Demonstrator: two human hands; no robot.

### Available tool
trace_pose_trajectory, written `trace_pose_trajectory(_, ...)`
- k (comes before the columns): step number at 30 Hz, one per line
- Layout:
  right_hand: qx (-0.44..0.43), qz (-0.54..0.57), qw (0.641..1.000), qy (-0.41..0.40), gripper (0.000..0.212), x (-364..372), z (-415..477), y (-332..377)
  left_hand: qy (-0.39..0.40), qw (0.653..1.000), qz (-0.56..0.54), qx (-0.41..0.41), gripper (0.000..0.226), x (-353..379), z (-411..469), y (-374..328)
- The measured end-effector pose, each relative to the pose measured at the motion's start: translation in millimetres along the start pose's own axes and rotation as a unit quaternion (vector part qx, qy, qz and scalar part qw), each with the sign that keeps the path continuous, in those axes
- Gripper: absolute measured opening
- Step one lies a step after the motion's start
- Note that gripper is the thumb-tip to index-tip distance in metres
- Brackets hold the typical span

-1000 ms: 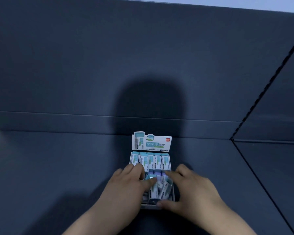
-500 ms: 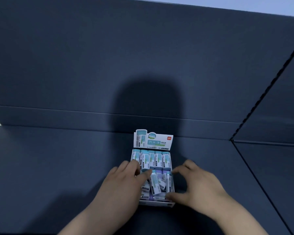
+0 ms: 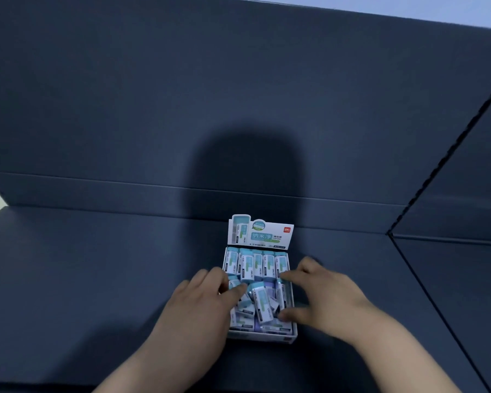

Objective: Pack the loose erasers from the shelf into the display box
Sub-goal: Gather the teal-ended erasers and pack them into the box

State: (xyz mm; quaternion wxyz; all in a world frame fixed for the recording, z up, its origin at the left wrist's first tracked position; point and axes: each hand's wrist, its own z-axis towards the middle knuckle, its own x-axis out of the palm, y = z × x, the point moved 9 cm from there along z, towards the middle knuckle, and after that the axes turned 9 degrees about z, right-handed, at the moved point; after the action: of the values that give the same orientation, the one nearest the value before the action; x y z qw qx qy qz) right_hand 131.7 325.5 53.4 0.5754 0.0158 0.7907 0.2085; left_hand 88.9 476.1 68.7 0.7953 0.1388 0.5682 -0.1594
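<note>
A small white display box [image 3: 262,336] with an upright printed header card [image 3: 260,232] sits on the dark blue shelf. A neat row of teal-and-white erasers [image 3: 257,263] fills its back half. Several more erasers [image 3: 262,303] lie jumbled and tilted in the front half. My left hand [image 3: 201,303] rests on the box's left side, fingers spread over the jumbled erasers. My right hand [image 3: 322,293] frames the right side, index finger at the back row and thumb touching a tilted eraser. Neither hand clearly grips one.
The dark blue shelf [image 3: 97,265] stretches left and right, with a tall back wall [image 3: 182,109] just behind the box. A seam [image 3: 425,285] runs diagonally across the surface at the right. My shadow falls on the back wall.
Both hands have drawn apart toward the box's sides, uncovering the jumbled erasers in the front half. The box has stayed in place.
</note>
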Motion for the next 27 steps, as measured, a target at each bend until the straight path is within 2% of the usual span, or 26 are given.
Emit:
trace_pose_trajectory(6, 0.005, -0.083, 0.996, 0.027, 0.064, -1.0, 1.9, 15.8, -0.006, 1.0, -0.005, 0.018, 0.061, -1.0, 2.1, -6.6)
trace_pose_trajectory(11, 0.008, -0.115, 0.993, -0.002, 0.06, -4.4, 4.2, 20.2, -0.006, 1.0, -0.007, 0.021, 0.061, -3.0, 4.8, -8.4)
trace_pose_trajectory(18, -0.055, -0.015, 0.998, 0.004, 0.082, 3.6, 4.8, 28.0, 0.005, 1.0, -0.008, 0.006, 0.061, -0.5, -1.2, 2.4)
trace_pose_trajectory(24, -0.088, 0.014, 0.996, -0.018, 0.073, 9.7, 11.7, 34.5, 0.009, 1.0, 0.002, -0.003, 0.058, -4.3, -3.2, 5.9)
trace_pose_trajectory(27, -0.065, 0.083, 0.992, -0.067, 0.072, -4.1, 1.7, 12.8, 0.022, 1.0, 0.001, 0.002, 0.061, -2.1, -2.5, 3.8)
